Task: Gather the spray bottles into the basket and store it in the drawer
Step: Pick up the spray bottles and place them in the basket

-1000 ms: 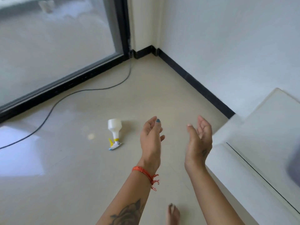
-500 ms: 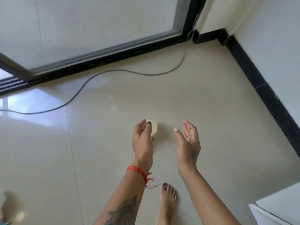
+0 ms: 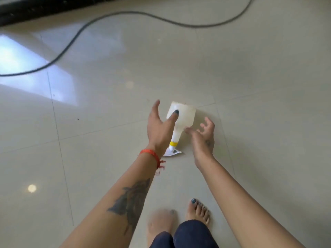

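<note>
Glossy beige floor tiles (image 3: 250, 86) fill the frame, a black cable (image 3: 75, 39) curving across the top. At centre a white spray bottle (image 3: 182, 117) lies on its side, nozzle toward the bottom. Left hand (image 3: 159, 129) and right hand (image 3: 204, 138) flank it, fingers spread, gripping nothing. Best to wrap one hand round the narrow neck, clear of the trigger.

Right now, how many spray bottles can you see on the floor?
1. The spray bottle lies on its side on the floor tiles, between the left hand and the right hand, nozzle toward the feet. Others may lie outside the view.
</note>
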{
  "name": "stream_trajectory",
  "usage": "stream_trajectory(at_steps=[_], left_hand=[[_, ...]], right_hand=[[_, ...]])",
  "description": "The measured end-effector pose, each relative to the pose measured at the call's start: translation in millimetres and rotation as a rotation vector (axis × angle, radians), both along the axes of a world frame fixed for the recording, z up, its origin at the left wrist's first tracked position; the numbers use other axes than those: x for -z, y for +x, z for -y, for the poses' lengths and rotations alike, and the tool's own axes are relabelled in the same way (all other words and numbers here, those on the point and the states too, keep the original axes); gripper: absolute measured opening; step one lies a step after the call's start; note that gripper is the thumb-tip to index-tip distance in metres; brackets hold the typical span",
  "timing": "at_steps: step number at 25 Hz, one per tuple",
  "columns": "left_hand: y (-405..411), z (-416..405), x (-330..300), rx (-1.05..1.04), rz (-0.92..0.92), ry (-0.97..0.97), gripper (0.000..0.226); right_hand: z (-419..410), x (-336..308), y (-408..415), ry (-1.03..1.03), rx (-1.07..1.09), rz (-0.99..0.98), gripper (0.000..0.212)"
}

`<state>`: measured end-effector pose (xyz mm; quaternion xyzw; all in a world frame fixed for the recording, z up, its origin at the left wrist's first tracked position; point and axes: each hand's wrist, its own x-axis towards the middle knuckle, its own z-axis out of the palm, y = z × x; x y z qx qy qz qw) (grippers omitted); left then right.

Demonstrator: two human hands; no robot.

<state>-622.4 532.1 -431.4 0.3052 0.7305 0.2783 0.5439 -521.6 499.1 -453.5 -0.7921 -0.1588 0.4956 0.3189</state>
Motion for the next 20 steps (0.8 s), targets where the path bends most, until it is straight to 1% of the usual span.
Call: stream_trajectory(at_steps=[2, 3, 4, 7, 8, 9, 12, 15, 17, 20], left_hand=[[5.2, -9.7, 29.5, 0.147, -0.046, 0.074, 0.077], [9.3, -13.8, 42.3, 0.221, -0.050, 0.094, 0.080], [13.5, -16.9, 52.5, 0.290, -0.051, 0.102, 0.082], [22.2, -18.4, 68.7, 0.417, -0.095, 0.124, 0.077], [22.1, -18.6, 67.5, 0.410, -0.112, 0.131, 0.074], [20.8, -19.5, 62.4, 0.377, -0.113, 0.123, 0.072], [20.1, -22.6, 29.3, 0.241, -0.017, 0.040, 0.067], [28.6, -21.4, -19.8, 0.129, 0.115, -0.067, 0.061], [36.5, -17.5, -49.7, 0.080, 0.194, -0.120, 0.058], [55.4, -15.8, -102.6, 0.084, 0.292, -0.199, 0.054]], right_hand=[[-1.0, 32.6, -5.5, -0.079, -0.044, -0.053, 0.085], [0.0, 46.7, -9.6, -0.102, -0.060, -0.087, 0.087], [1.7, 57.7, -13.0, -0.106, -0.074, -0.113, 0.084], [6.5, 75.6, -18.8, -0.053, -0.110, -0.109, 0.060], [6.2, 73.4, -17.9, -0.057, -0.124, -0.105, 0.061], [5.8, 67.0, -15.1, -0.072, -0.160, -0.085, 0.065], [8.4, 25.8, 3.6, -0.083, -0.261, -0.015, 0.079], [15.5, -33.9, 30.1, -0.061, -0.296, -0.013, 0.082], [18.7, -70.1, 48.3, -0.058, -0.324, -0.035, 0.076], [21.2, -132.2, 88.4, -0.026, -0.314, -0.055, 0.052]])
